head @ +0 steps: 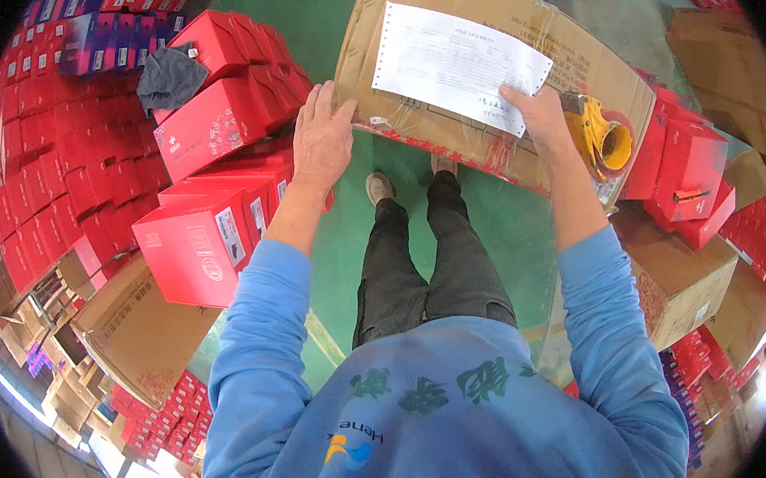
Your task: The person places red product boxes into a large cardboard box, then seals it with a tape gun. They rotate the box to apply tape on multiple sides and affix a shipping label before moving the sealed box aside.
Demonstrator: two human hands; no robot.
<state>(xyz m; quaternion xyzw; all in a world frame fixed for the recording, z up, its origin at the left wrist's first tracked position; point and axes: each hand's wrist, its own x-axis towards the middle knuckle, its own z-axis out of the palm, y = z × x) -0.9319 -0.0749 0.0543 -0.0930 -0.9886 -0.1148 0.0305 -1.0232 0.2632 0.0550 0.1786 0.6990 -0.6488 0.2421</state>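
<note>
A large taped cardboard carton (434,119) stands before me, printed with writing. On its top lies a white sheet of paper (453,61) with punched side edges, print and some handwriting. My right hand (540,116) has its thumb on the sheet's right end and appears to pinch it, though the fingertips are partly hidden. My left hand (324,135) rests against the carton's near left corner, thumb apart from the outstretched fingers, holding nothing. A yellow tape dispenser (594,134) with a tape roll sits on the carton, just right of my right hand.
Red shoeboxes (198,243) are piled close on my left, a dark grey cloth (173,77) on top. More red boxes (690,167) stand right, one bearing an orange cutter (691,196). Another carton (687,279) is by my right arm. Green floor (480,220) shows around my legs.
</note>
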